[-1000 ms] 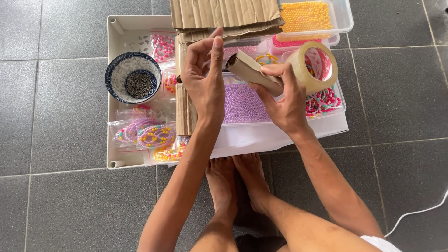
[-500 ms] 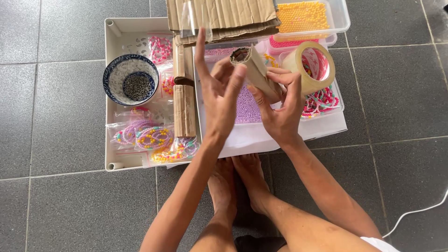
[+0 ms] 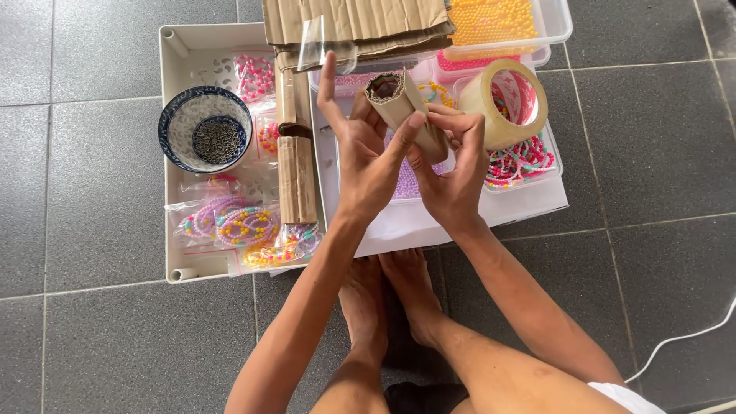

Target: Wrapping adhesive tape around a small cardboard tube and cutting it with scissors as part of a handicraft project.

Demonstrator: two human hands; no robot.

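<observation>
While both hands work at frame centre, the left hand (image 3: 368,165) and right hand (image 3: 452,172) close their fingers around a rolled cardboard tube (image 3: 402,107); clear tape strip (image 3: 326,46) dangles unstuck above, tape roll (image 3: 510,103) beyond.

We had both hands on a rolled cardboard tube (image 3: 402,107), left hand (image 3: 366,165) and right hand (image 3: 452,165) wrapped around it over the white tray (image 3: 172,57). A strip of clear tape (image 3: 326,47) stuck up off the left fingertip, with the tape roll (image 3: 504,103) just beside the right hand.
</observation>
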